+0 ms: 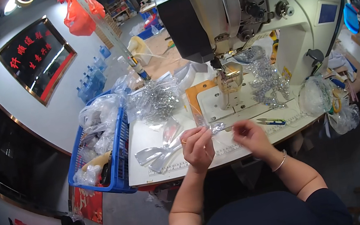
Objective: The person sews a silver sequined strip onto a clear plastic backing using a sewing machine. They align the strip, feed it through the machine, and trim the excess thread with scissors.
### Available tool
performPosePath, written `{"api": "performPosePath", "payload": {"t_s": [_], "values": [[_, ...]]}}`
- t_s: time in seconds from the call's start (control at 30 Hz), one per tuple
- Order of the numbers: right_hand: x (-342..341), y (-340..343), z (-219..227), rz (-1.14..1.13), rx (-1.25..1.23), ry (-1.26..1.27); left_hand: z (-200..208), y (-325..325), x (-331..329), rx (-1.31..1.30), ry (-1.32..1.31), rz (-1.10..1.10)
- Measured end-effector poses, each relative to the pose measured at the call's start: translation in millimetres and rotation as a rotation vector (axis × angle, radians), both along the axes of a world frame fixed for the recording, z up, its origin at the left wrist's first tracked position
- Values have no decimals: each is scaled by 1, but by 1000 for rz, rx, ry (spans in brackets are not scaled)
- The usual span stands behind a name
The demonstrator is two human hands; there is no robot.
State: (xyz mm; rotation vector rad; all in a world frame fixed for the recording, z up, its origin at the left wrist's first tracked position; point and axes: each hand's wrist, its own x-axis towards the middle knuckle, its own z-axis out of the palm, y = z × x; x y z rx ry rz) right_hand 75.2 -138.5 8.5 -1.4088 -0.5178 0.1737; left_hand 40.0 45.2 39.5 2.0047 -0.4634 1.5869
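In front of the sewing machine [234,83], my left hand [198,149] is closed with its fingertips pinched on a clear, shiny plastic piece. Wide see-through plastic strips [161,155] spread out on the table to the left of that hand, and a silvery bit [216,127] shows past its fingertips. My right hand [250,138] is a short way to the right, its fingers curled together and slightly blurred. Whatever it pinches is too small to make out. Green-and-blue thread snips [271,121] lie on the table just beyond the right hand.
Silver glittery pieces [159,99] are heaped at the table's left, and more sparkly strips [269,80] lie beside the machine's post. A blue basket [123,153] of plastic-wrapped items stands at the left edge. Scissors [336,100] and a clear round bundle [316,96] sit at the right.
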Motion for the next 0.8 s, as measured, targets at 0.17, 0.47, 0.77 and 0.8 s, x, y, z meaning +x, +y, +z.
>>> {"api": "performPosePath", "payload": {"t_s": [0.17, 0.47, 0.77, 0.8], "values": [[-36, 17, 30, 243, 321, 362, 8, 12, -7, 448, 24, 63], [-45, 13, 21, 411, 767, 398, 10, 16, -9, 701, 39, 119], [-16, 27, -10, -188, 474, 754, -11, -11, -2, 893, 151, 186], [-12, 27, -14, -209, 445, 728, -15, -13, 0, 909, 184, 200]]}}
